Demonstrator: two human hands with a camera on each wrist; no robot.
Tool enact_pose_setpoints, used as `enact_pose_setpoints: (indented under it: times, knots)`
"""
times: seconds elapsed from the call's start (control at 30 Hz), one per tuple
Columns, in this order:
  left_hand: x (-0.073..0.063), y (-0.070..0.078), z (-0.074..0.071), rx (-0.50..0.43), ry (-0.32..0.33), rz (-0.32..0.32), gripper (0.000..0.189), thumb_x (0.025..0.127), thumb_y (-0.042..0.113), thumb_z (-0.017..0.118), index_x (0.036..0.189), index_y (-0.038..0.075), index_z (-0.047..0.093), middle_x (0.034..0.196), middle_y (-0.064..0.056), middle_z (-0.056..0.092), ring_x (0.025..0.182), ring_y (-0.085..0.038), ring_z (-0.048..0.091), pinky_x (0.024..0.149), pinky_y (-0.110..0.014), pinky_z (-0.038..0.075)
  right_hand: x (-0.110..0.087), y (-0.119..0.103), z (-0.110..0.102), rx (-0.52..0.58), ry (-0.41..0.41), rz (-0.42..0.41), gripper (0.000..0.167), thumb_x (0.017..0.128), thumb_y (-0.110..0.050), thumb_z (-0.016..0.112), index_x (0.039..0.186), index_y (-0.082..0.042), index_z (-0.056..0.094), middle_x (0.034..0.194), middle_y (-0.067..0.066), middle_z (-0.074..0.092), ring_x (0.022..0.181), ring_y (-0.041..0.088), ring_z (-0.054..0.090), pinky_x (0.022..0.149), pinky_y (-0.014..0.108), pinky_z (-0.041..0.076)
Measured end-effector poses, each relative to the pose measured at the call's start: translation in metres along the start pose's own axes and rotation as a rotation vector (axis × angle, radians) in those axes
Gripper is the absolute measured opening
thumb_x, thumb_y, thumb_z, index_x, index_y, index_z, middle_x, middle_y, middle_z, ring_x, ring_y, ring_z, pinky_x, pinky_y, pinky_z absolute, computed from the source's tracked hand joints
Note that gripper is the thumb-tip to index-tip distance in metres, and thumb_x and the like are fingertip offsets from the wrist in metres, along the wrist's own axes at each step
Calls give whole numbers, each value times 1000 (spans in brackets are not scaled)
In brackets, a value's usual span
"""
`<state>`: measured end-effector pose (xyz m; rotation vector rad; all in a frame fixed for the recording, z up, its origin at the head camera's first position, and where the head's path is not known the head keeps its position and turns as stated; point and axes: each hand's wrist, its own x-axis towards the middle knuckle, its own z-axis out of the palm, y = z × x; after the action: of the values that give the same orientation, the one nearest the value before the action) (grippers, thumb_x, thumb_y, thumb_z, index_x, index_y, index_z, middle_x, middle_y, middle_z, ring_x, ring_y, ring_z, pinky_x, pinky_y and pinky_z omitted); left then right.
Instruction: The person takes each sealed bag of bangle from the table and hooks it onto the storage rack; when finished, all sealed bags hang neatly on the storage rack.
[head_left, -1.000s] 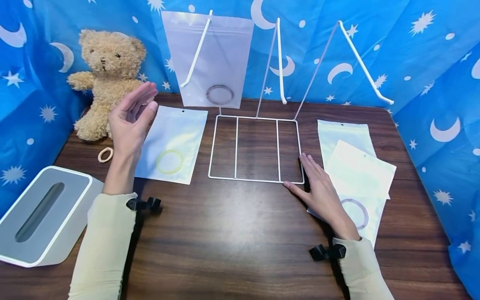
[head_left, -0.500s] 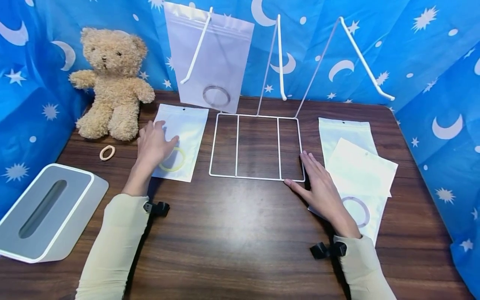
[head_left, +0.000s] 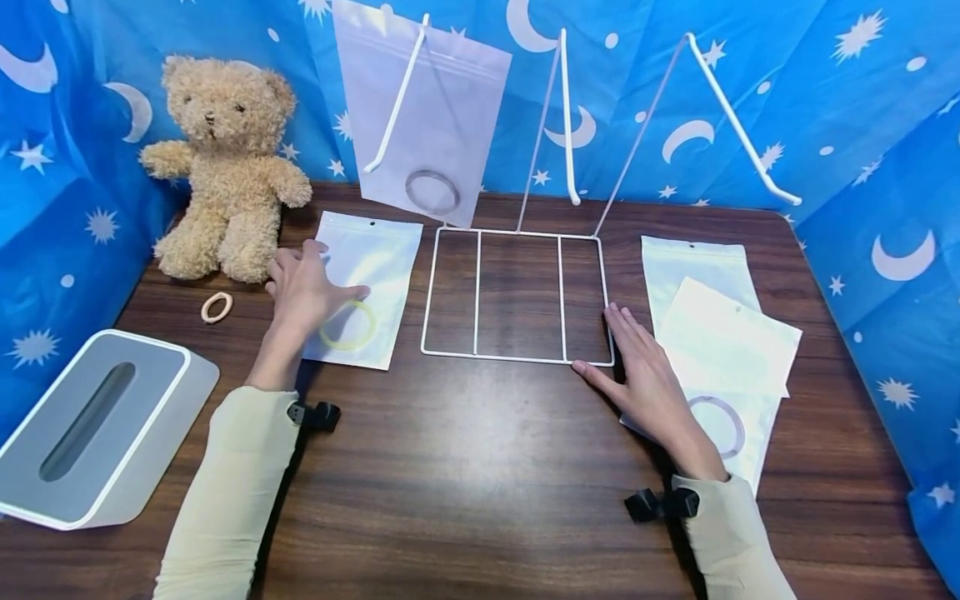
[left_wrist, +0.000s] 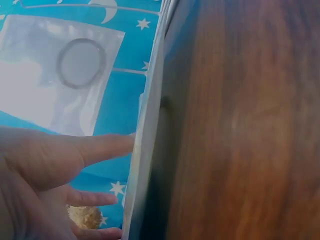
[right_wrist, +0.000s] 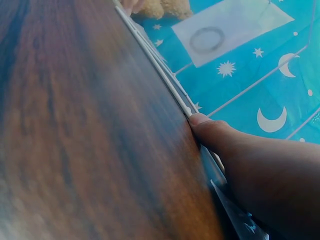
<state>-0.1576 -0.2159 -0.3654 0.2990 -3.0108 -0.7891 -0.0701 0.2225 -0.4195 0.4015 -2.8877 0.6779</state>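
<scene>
My left hand (head_left: 303, 287) spreads over a white zip bag (head_left: 386, 258) lying on the table, thumb and fingers nearly straight. The left wrist view has its thumb (left_wrist: 107, 148) touching the bag's surface. A yellow ring shows through the bag. My right hand (head_left: 648, 379) rests at the front right corner of a white wire rack (head_left: 517, 359), its thumb (right_wrist: 207, 127) on the front bar and fingers along the side bar. From the rack's left hook hangs another zip bag (head_left: 457, 104), tilted, with a dark ring in it.
Beyond my right hand lie overlapping zip bags (head_left: 731, 333), the front one with a purplish ring. A teddy bear (head_left: 232, 175) sits at the back left, with a small wooden ring (head_left: 206, 314) before it. A tissue box (head_left: 146, 358) stands front left. Two more hooks jut forward.
My left hand has come down and right from beside the teddy bear onto the yellow-ring bag. The hanging bag has swung a little. My right hand stays at the rack's corner.
</scene>
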Motion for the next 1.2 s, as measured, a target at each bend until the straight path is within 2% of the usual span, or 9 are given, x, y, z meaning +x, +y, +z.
enact_pose_setpoints:
  times: [0.17,0.37,0.57,0.7,0.73,0.8,0.97,1.07,1.2]
  knots:
    - [1,0,0,-54,40,33,72,71,32,88,123,-1,51,126,-36,35,119,-49,28,97,-59,23,-1,0,-1,7,-2,0,91,88,-55,66,155,-7,28,157,16,28,145,32,22,112,54,22]
    - [2,-5,-4,-67,37,72,60,73,26,87,115,-7,61,122,-35,48,120,-50,34,101,-58,22,-1,0,0,5,-10,4,91,88,-56,65,155,-7,28,158,15,27,145,31,21,112,54,21]
    - [4,-13,-9,-161,67,97,27,81,3,75,107,-2,71,116,-28,62,118,-47,47,101,-55,29,-1,0,-1,12,-3,-12,90,89,-54,66,155,-7,27,157,16,27,145,31,22,112,55,22]
    - [4,-14,-13,-177,71,117,23,83,-3,67,105,1,74,112,-24,66,114,-45,53,97,-53,35,-2,1,-2,18,-4,-13,90,89,-53,67,155,-8,27,158,15,27,145,31,22,112,55,22]
    - [4,-13,-15,-176,69,121,23,83,-3,67,105,1,74,103,-25,67,102,-44,57,89,-51,41,-2,1,-2,17,-4,-11,90,88,-54,66,155,-8,27,158,15,27,145,31,21,112,55,22]
    - [3,-13,-21,-172,51,135,24,84,-3,67,106,1,74,105,-25,67,99,-42,58,84,-50,44,-2,1,-2,16,-4,-9,90,88,-54,66,155,-8,27,158,15,27,145,31,21,112,55,22]
    - [-3,-17,-46,-145,-36,294,23,88,3,71,110,7,75,116,-18,67,88,-33,58,72,-39,41,-1,0,-3,15,-1,-9,90,88,-54,66,155,-8,27,157,15,28,145,31,22,111,56,22]
    - [-11,-19,-62,-128,-100,414,22,89,6,72,109,15,77,103,-11,70,61,-24,45,53,-32,35,0,0,-3,12,-7,-4,91,88,-55,66,155,-8,27,157,15,29,145,31,22,111,56,22]
    - [-23,-16,-75,-152,-188,555,23,90,11,72,108,25,77,98,1,71,58,-16,38,45,-29,31,-1,1,-2,8,-9,-1,91,88,-56,66,155,-7,28,157,15,30,145,31,22,111,56,23]
